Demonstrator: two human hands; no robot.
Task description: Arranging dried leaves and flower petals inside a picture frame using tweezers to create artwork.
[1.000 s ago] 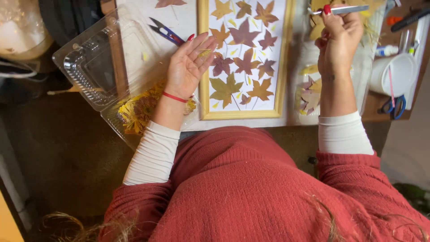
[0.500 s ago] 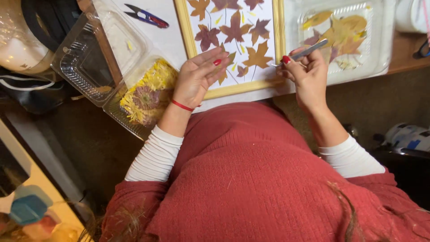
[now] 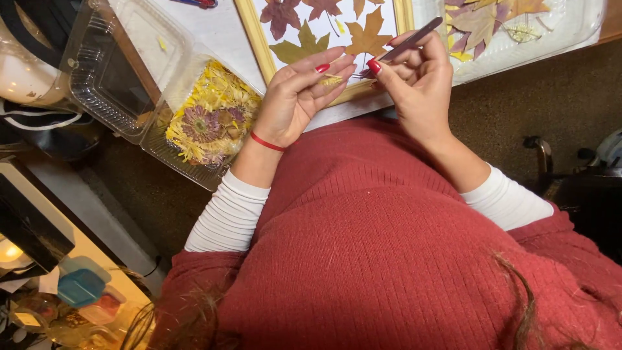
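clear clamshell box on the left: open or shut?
Open. The clamshell box has its lid folded back flat, and dried flowers lie uncovered in its tray.

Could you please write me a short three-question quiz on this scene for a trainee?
1. True or false: the right hand holds metal tweezers.
2. What lies across the left hand's fingers? A) scissors B) a small yellow pressed piece C) a brush
3. Fill in: the open clear plastic container beside the left wrist holds pressed ___ in yellow and purple.

Key
1. True; the tweezers point up and away over the wooden frame.
2. B; the yellow piece rests on the fingers, near the frame's lower edge.
3. Flowers; they lie in the container's near half.
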